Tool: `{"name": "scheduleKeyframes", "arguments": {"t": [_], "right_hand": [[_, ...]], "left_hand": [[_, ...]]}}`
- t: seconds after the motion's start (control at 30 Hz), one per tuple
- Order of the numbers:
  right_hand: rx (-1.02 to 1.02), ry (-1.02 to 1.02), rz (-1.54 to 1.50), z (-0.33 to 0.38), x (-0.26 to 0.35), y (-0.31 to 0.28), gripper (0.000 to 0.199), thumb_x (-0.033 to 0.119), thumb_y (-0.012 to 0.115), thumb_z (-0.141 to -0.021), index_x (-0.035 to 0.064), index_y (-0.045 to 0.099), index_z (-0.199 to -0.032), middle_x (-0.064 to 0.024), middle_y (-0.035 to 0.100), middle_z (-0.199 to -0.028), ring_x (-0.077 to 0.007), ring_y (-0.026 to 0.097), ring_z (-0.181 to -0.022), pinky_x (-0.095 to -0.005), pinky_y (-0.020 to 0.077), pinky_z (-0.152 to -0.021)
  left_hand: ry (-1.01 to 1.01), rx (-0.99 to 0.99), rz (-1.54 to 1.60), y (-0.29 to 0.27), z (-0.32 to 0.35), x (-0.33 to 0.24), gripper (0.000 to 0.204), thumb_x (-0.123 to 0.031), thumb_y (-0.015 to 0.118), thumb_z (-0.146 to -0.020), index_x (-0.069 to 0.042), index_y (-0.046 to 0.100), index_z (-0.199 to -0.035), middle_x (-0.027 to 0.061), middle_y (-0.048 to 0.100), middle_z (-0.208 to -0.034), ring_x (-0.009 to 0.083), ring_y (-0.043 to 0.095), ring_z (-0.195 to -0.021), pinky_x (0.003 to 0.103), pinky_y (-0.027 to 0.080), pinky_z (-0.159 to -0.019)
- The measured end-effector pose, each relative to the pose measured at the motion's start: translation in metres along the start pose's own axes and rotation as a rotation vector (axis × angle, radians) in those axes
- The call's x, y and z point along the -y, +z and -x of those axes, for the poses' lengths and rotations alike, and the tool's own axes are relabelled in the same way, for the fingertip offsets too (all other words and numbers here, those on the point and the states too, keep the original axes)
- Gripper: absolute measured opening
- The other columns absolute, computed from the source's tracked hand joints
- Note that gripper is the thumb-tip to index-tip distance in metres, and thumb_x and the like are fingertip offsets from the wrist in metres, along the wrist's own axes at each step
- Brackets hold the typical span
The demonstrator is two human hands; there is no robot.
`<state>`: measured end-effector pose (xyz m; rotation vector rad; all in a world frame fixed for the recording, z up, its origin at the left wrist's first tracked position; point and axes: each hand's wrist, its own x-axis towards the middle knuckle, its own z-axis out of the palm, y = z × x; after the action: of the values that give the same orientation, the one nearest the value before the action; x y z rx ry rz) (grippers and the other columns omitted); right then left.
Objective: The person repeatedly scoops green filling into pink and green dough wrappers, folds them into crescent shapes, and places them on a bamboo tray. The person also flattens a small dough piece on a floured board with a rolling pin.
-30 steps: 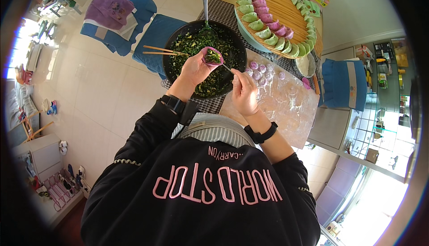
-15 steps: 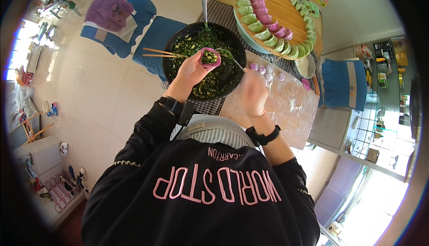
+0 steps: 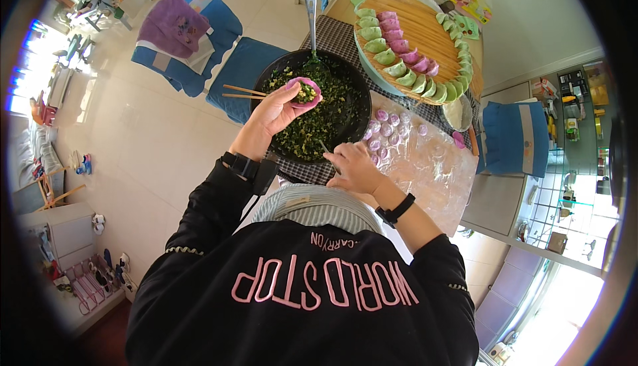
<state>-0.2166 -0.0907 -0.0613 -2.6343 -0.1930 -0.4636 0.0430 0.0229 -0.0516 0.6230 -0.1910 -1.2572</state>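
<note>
Resting in the cupped fingers of the left hand (image 3: 276, 110), a pink dumpling wrapper (image 3: 304, 90) heaped with green filling sits above the black bowl (image 3: 355, 93) of chopped greens. The right hand (image 3: 352, 166) hovers at the bowl's near rim, fingers curled around a thin utensil (image 3: 323, 146). Chopsticks (image 3: 242, 92) lie across the bowl's left edge. Beyond, a round tray (image 3: 425, 27) holds rows of green and pink dumplings.
</note>
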Motion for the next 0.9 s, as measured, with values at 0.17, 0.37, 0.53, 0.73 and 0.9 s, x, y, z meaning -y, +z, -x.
{"name": "scheduleKeyframes", "arguments": {"t": [0.17,0.37,0.53,0.73,0.9], "right_hand": [[-0.320,0.055,0.118,-0.047,-0.012,-0.026,0.044,0.008,0.080,-0.077,0.0121,0.062,-0.117,-0.0074,0.057,-0.105,-0.0278,0.061,-0.093,-0.0409,0.0460,-0.083],[-0.393,-0.116,0.165,-0.055,-0.026,-0.046,0.030,0.005,0.079,-0.072,0.0149,0.070,-0.099,-0.0044,0.059,-0.102,-0.0251,0.061,-0.091,-0.0400,0.0466,-0.081],[-0.393,-0.135,0.223,-0.059,-0.025,-0.054,0.031,0.004,0.080,-0.071,0.0144,0.069,-0.098,-0.0043,0.061,-0.105,-0.0247,0.062,-0.092,-0.0396,0.0470,-0.079],[-0.466,-0.090,0.143,-0.070,-0.022,-0.058,0.031,0.004,0.082,-0.070,0.0122,0.069,-0.097,-0.0030,0.065,-0.102,-0.0233,0.064,-0.088,-0.0384,0.0474,-0.078],[-0.529,-0.031,0.060,-0.077,-0.022,-0.055,0.024,0.005,0.082,-0.074,0.0103,0.069,-0.094,-0.0029,0.069,-0.092,-0.0233,0.065,-0.084,-0.0371,0.0480,-0.078]], "left_hand": [[-0.116,0.105,0.130,0.030,0.000,0.021,0.037,-0.028,0.046,-0.108,0.000,0.055,-0.130,0.0177,0.060,-0.128,0.0343,0.063,-0.118,0.045,0.055,-0.101],[-0.168,0.128,0.129,0.041,0.002,0.021,0.034,-0.025,0.046,-0.109,-0.001,0.055,-0.131,0.0139,0.062,-0.124,0.0272,0.066,-0.108,0.044,0.057,-0.095],[-0.233,0.141,0.065,0.045,-0.002,0.020,0.033,-0.024,0.050,-0.107,0.001,0.059,-0.126,0.0153,0.065,-0.121,0.0261,0.067,-0.109,0.045,0.057,-0.097],[-0.144,0.076,-0.186,0.061,0.002,0.018,0.033,-0.017,0.058,-0.104,0.001,0.061,-0.131,0.0102,0.068,-0.116,0.0185,0.068,-0.104,0.035,0.059,-0.092],[-0.051,0.034,-0.499,0.072,0.004,0.017,0.033,-0.012,0.060,-0.102,0.003,0.063,-0.131,0.0098,0.070,-0.113,0.0153,0.070,-0.097,0.028,0.060,-0.088]]}}
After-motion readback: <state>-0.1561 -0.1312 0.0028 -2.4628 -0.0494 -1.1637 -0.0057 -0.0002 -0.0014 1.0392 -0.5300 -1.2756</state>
